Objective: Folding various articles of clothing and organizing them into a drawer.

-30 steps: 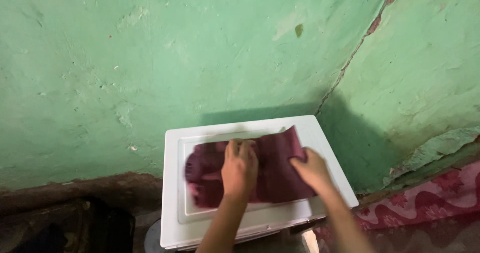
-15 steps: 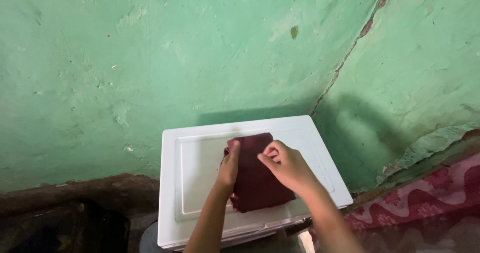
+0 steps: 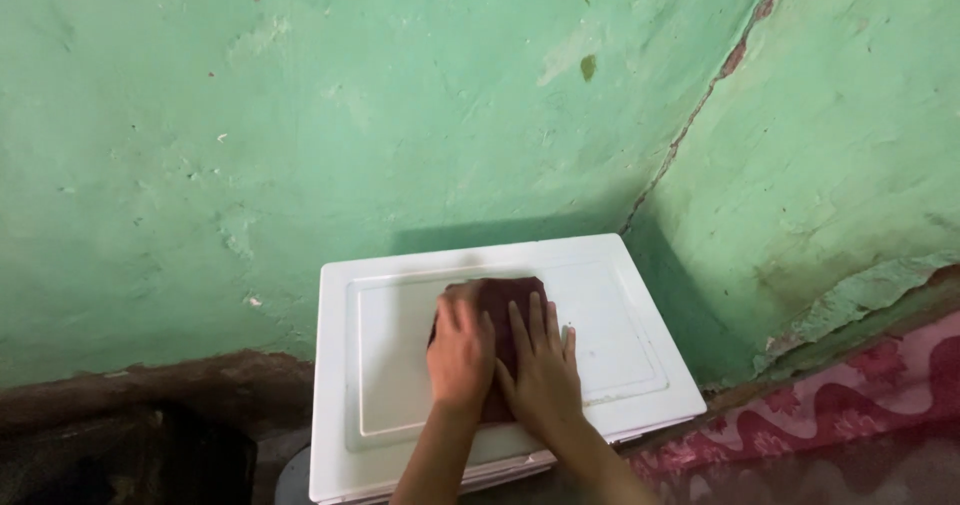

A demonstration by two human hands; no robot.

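Now both hands flat on folded cloth at middle of white lid: left hand and right hand side by side, fingers spread, pinching nothing.

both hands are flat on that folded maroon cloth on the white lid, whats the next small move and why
Probably slide both palms outward across the maroon cloth to smooth it. The left hand and right hand lie flat side by side on it, covering most of the compact fold, which sits near the middle of the white lid. Neither hand pinches an edge, so pressing the fold flat looks likelier than another fold.
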